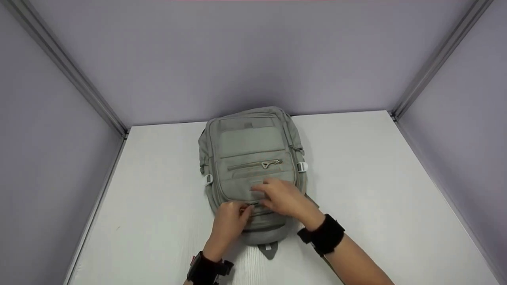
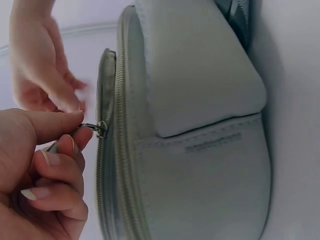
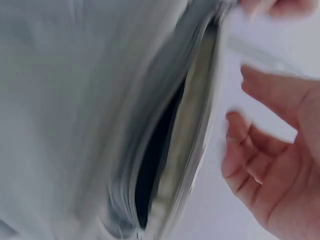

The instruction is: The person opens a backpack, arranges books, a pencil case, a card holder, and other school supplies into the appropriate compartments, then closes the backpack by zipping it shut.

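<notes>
A grey-green backpack (image 1: 253,142) lies on the white table, its front facing up. My left hand (image 1: 230,218) pinches a zipper pull (image 2: 89,126) between thumb and index finger, at the zipper along the pack's near end. Just right of it, my right hand (image 1: 283,197) hovers over the lower front with fingers loosely bent, holding nothing. In the right wrist view that hand (image 3: 272,155) is apart from the fabric, beside a partly unzipped pocket opening (image 3: 157,150) with a dark gap. Motion blurs the pocket's edge there.
A second zipper (image 1: 255,164) with a triangular pull crosses the pack's front. White buckles (image 1: 302,167) sit on its sides, and a pointed grey tab (image 1: 269,250) sticks out at the near end. Pale panels (image 1: 253,59) stand behind and on both sides of the table (image 1: 364,158).
</notes>
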`<state>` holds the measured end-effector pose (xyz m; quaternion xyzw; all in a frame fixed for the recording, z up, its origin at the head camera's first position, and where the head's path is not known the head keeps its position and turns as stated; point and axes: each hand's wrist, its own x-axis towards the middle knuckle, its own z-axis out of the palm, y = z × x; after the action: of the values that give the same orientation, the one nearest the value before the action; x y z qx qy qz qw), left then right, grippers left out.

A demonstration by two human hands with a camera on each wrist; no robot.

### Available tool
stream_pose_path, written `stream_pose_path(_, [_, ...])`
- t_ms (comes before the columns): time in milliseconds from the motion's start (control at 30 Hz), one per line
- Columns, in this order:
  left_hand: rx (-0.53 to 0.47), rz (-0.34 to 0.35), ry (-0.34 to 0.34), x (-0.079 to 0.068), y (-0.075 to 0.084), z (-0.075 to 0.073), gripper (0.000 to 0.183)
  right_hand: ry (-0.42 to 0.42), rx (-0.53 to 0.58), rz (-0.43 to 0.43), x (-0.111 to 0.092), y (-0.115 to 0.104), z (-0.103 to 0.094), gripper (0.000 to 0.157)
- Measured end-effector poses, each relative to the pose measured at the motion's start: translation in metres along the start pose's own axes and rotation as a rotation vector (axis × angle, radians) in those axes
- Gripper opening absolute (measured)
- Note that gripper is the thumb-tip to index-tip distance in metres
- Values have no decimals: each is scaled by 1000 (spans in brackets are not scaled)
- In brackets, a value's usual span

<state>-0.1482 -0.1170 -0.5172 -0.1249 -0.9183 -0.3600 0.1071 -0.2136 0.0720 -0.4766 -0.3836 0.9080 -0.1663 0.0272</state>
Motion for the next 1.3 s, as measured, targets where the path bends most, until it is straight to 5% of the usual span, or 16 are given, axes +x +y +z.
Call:
stream_pose_path(100, [-8,-12,10,-1,3,-3,18,-34,52,-75,-10,-11,12,37])
stream_pose_path(267, [-67,13,-41,-2,9,-8,31,80,21,-167,-14,-15,32,17])
stream_pose_path(367, [-134,-3,-65,-1,8,-12,28,158,-4,-162,-15,-14,38,11])
stream_pose_path(467, [-109,-5,-2,2,2,-16,14,211,41,-121,-15,-12,41,13])
stream_pose_path(600, [59,104,97,8,-10,-14,8,263,127,-53,-15,-11,43,21])
stream_pose_path(867, [250,403,129,16,-31,8,13,231,173,87,-17,-14,44,9])
stream_pose_path(1067, [260,471,199,20,-39,14,11,239,148,130,-15,-17,46,15])
stream_pose_path(1300, [236,469,229,18,-41,14,12,330,106,117,-19,-12,46,10])
